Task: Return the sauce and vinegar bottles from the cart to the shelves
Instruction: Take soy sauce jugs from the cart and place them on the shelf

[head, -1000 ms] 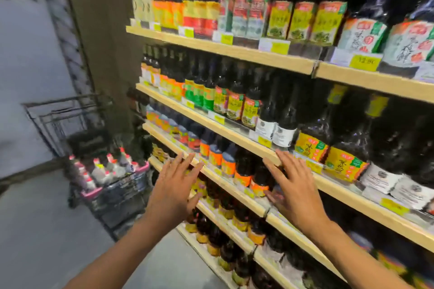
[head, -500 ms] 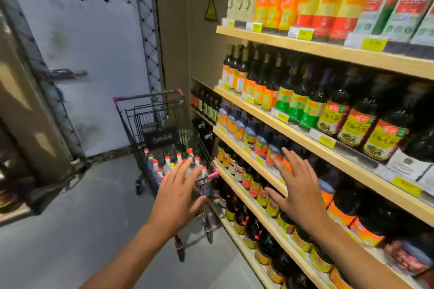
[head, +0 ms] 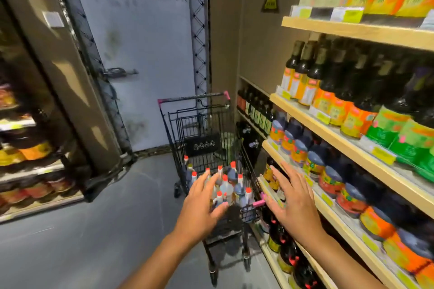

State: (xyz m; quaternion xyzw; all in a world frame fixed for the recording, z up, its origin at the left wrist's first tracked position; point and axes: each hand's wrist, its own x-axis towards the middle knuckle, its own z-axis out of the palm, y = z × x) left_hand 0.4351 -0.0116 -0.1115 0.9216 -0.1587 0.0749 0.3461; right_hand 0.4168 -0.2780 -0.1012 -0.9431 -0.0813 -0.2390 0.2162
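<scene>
Both hands are empty, fingers spread: the left hand (head: 202,204) reaches over the black shopping cart (head: 195,119), the right hand (head: 294,202) beside the shelves (head: 333,134). About a dozen red-capped bottles (head: 226,186) stand in the cart basket, so most of the restocking seems left.

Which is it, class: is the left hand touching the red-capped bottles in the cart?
Cannot tell. In the head view the open left hand overlaps the red-capped bottles, with no visible grip or gap.

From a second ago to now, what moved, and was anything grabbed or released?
The view swung left from the shelves toward the cart. The left hand and right hand, both open and empty, moved with it toward the cart's bottles. Nothing grabbed or released; bottles unchanged.
</scene>
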